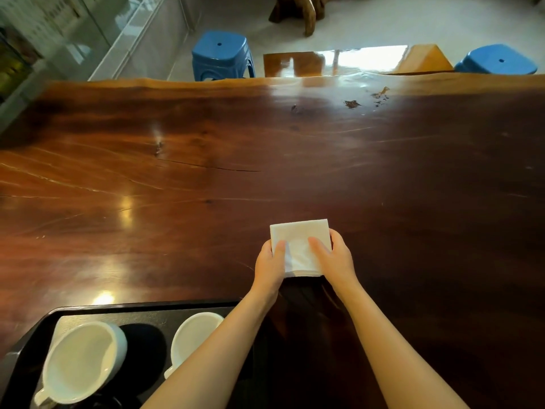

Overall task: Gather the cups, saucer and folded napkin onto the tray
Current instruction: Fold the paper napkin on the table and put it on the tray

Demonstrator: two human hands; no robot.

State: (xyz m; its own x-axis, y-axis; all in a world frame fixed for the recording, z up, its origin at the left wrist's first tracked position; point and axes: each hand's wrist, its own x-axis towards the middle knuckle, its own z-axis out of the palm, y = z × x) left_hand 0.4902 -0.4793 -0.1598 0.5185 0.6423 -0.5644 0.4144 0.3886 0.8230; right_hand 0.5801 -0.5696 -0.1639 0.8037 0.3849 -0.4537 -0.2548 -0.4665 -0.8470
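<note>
Wide bare table (206, 160) beyond napkin (300, 240), both hands' grip

daylight glare is seen on the far tabletop (354, 84); near side is dimmer; edges are bowed by the wide lens; slight softness throughout.

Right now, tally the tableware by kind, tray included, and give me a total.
White ceramic cups: 2, one and another, both on the tray
White folded paper napkins: 1, on the wooden table, held by both hands
Black rectangular trays: 1
Saucers: none clearly visible
Total: 4
</note>
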